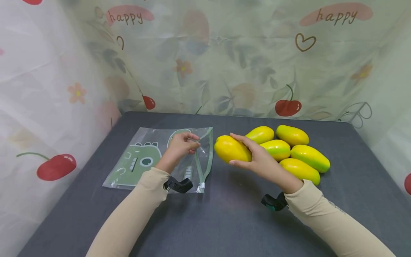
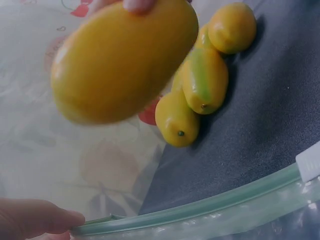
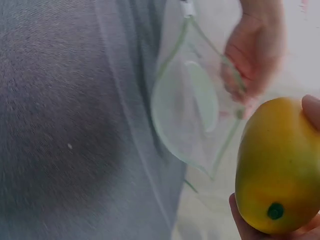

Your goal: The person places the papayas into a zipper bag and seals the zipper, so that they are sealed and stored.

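My left hand (image 1: pixel 182 147) pinches the upper edge of a clear zip bag (image 1: pixel 174 171) with green printed shapes, which lies on the dark table. Its green-edged mouth (image 3: pixel 155 107) gapes in the right wrist view, and a white slider (image 1: pixel 201 186) sits at the near end. My right hand (image 1: pixel 257 155) grips a yellow mango (image 1: pixel 232 149), thumb on one side and fingers on the other, just right of the bag's mouth. In the left wrist view the held mango (image 2: pixel 125 62) hangs over the open side, and a dark stem spot (image 3: pixel 275 211) shows on its end.
Several more yellow-green mangoes lie grouped at the right, among them a front one (image 1: pixel 300 170) beneath my right forearm and a back one (image 1: pixel 292 135). A printed curtain (image 1: pixel 218 71) rises behind the dark table (image 1: pixel 221 221) and along both sides.
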Demonstrator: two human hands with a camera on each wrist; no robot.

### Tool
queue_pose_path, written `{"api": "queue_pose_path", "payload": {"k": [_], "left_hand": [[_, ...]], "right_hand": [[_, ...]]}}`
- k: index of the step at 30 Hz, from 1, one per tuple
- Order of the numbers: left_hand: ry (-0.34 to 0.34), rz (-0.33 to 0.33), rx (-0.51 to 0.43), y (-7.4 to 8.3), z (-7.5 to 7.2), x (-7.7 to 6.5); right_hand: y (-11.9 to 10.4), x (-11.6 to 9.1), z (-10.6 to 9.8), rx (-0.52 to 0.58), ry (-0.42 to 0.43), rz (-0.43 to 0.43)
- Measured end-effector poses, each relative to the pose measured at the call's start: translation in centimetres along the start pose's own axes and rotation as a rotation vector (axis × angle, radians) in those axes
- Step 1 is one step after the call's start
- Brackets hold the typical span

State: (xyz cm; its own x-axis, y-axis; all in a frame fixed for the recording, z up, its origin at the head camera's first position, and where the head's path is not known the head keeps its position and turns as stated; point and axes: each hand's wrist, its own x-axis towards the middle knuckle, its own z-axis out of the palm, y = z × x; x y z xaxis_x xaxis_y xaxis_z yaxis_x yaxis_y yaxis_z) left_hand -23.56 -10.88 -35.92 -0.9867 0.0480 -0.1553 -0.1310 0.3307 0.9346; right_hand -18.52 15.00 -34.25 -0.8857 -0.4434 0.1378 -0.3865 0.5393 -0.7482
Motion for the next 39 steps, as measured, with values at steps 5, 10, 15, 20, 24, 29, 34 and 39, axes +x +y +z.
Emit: {"api": "queue_pose_path", "payload": {"k": [5, 10, 15, 20, 24, 29, 34, 39], "left_hand": [[0.002, -0.01, 0.013, 0.1, 0.0, 0.0], [0.006, -0.009, 0.016, 0.3, 0.2, -0.1], [0.006, -0.013, 0.018, 0.4, 0.3, -0.2], [0.001, -0.003, 0.02, 0.4, 0.4, -0.2], [-0.001, 0.001, 0.023, 0.5, 0.5, -0.3], [-0.005, 0.003, 0.02, 0.5, 0.6, -0.3], [-0.011, 0.008, 0.018, 0.6, 0.6, -0.3], [-0.01, 0.016, 0.016, 0.7, 0.7, -0.3]], "right_hand": [[0.8, 1.2, 1.9, -0.003, -0.044, -0.012], [1.6, 2.1, 3.4, -0.036, -0.104, -0.015], [2.2, 2.5, 4.6, -0.066, -0.165, -0.022], [2.4, 3.0, 5.3, -0.076, -0.204, -0.013], [2.4, 3.5, 5.5, -0.087, -0.215, 0.0], [2.4, 3.9, 5.6, -0.081, -0.224, 0.033], [2.6, 4.3, 5.8, -0.083, -0.242, 0.038], [2.3, 4.5, 5.7, -0.107, -0.262, 0.033]]}}
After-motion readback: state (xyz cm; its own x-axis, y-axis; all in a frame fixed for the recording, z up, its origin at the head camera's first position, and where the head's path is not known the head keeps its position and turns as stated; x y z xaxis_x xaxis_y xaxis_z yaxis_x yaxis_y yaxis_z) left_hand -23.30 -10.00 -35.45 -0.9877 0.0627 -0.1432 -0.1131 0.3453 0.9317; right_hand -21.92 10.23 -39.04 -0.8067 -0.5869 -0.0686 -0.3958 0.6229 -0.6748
